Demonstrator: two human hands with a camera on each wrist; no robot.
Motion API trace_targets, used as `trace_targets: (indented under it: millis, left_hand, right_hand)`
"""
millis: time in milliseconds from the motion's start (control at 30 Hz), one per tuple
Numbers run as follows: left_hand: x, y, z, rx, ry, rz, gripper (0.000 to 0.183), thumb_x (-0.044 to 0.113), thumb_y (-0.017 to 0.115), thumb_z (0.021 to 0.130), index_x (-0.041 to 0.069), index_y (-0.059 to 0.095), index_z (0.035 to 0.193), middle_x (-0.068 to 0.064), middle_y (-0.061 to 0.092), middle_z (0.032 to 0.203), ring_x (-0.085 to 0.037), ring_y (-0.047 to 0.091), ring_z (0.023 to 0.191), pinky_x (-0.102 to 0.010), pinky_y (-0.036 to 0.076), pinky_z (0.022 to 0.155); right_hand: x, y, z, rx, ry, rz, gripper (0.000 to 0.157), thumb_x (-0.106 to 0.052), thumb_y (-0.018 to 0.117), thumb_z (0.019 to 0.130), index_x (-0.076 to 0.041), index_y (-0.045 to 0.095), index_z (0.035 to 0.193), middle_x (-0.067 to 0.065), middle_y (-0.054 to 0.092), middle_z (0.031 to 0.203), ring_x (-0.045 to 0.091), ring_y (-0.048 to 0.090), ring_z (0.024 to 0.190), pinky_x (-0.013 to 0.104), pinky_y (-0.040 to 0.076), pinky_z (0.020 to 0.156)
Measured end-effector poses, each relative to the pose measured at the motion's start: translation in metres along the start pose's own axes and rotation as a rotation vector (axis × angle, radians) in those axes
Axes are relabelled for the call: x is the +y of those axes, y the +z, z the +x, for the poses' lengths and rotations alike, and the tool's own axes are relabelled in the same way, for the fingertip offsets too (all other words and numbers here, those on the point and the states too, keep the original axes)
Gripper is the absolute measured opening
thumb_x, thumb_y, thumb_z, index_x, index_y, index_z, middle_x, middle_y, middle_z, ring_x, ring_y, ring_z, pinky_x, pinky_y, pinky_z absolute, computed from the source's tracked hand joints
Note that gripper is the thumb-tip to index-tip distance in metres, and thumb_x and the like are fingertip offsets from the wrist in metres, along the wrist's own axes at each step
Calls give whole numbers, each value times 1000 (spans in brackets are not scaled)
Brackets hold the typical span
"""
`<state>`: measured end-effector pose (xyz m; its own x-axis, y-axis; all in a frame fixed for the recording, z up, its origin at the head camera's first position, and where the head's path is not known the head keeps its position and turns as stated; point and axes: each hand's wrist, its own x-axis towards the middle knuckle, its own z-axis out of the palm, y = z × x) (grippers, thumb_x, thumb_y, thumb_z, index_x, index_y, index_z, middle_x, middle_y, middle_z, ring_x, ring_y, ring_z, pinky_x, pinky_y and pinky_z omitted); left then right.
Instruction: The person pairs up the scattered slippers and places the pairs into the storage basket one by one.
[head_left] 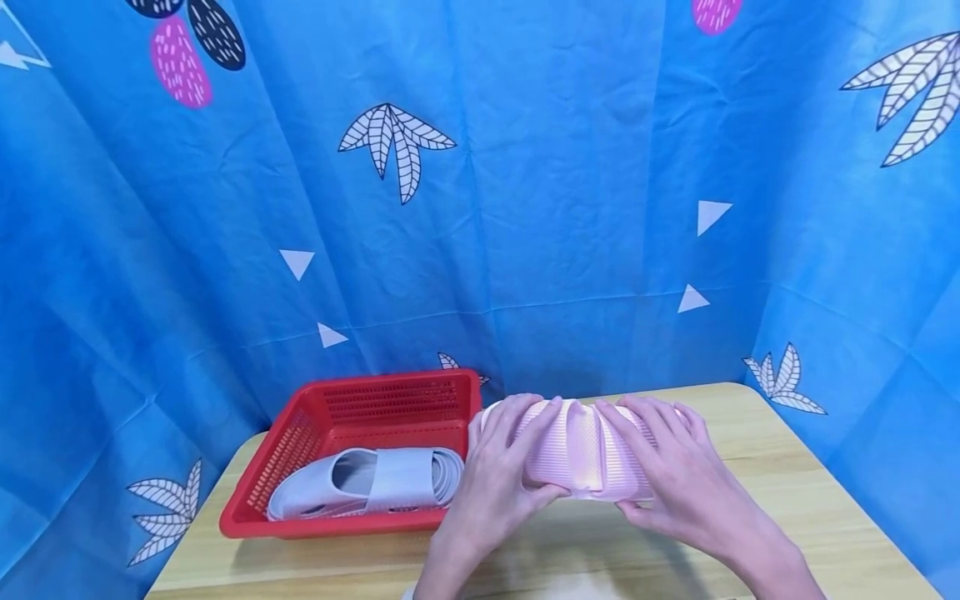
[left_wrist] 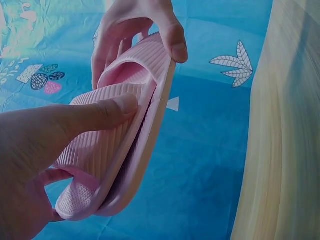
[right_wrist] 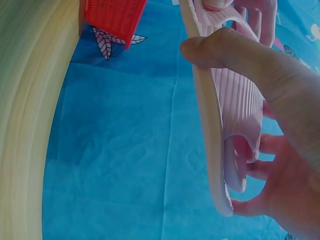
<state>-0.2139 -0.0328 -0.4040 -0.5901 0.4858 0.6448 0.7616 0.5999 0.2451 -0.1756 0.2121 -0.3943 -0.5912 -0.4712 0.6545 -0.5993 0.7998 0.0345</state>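
Note:
A pair of pink ribbed slippers [head_left: 619, 461] is held up over the table between both hands, fitted into each other with the soles on the outside. My left hand [head_left: 495, 475] grips the left end, its thumb pressing on a ribbed strap [left_wrist: 90, 150] in the left wrist view. At the other end, my right hand [head_left: 686, 479] holds the pair, thumb on the edge of a sole [right_wrist: 207, 110] and fingers round the far side in the right wrist view. A pair of light grey slippers [head_left: 408, 479] lies inside the red basket [head_left: 337, 527], left of the hands.
The basket stands on a light wooden table [head_left: 780, 500], close beside my left hand. Behind and along both sides hangs a blue curtain [head_left: 555, 208] with leaf and triangle prints. The table's right edge runs past my right arm.

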Motion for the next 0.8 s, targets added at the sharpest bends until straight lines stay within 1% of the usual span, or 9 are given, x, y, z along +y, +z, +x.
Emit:
trace_targets:
  millis: [200, 333, 433, 567, 633, 700, 800]
  left_hand:
    - [-2, 0, -1, 14, 29, 22, 101, 49, 85, 61, 32, 34, 146, 3, 39, 141, -14, 28, 132, -43, 23, 105]
    - [-4, -1, -1, -7, 22, 23, 102, 51, 83, 61, 32, 32, 147, 3, 38, 143, -13, 26, 133, -42, 22, 106]
    - [-4, -1, 0, -19, 30, 15, 101, 51, 82, 62, 32, 31, 148, 4, 35, 145, -14, 25, 134, -43, 21, 107]
    - [-6, -2, -1, -9, 46, 9, 102, 52, 83, 62, 31, 31, 147, 4, 30, 149, -16, 25, 136, -46, 21, 108]
    - [-7, -3, -3, -1, 43, 6, 101, 53, 83, 62, 31, 32, 147, 3, 28, 151, -18, 24, 137, -49, 22, 108]
    - [-7, -5, -5, 0, 24, -2, 99, 53, 82, 63, 32, 32, 147, 4, 26, 152, -18, 23, 138, -50, 23, 108]
    - [-7, -8, -7, -23, -9, -9, 96, 51, 81, 66, 34, 32, 147, 7, 23, 153, -16, 21, 139, -50, 25, 107]
  right_hand:
    - [1, 2, -1, -8, 10, 12, 116, -39, 87, 44, -11, 38, 145, 12, 47, 132, 30, 42, 118, 52, 30, 92]
    - [2, 2, -1, -19, 15, 26, 115, -41, 87, 46, -11, 36, 146, 11, 46, 134, 29, 42, 119, 51, 30, 93]
    - [4, 1, -3, -20, 21, 29, 114, -41, 86, 48, -12, 36, 146, 10, 45, 134, 29, 41, 120, 51, 30, 92]
    - [6, -1, -4, -31, 31, 25, 115, -42, 86, 49, -13, 34, 147, 10, 45, 134, 28, 40, 121, 51, 30, 93]
    - [7, -2, -4, -45, 41, 23, 115, -42, 86, 49, -14, 33, 148, 10, 44, 134, 29, 40, 122, 52, 30, 95]
    - [7, -3, -4, -61, 52, 25, 116, -42, 86, 50, -15, 31, 149, 9, 44, 135, 28, 39, 123, 52, 30, 95]
    - [7, -6, -4, -82, 75, 28, 117, -42, 86, 51, -18, 28, 150, 8, 42, 136, 27, 37, 124, 51, 29, 97]
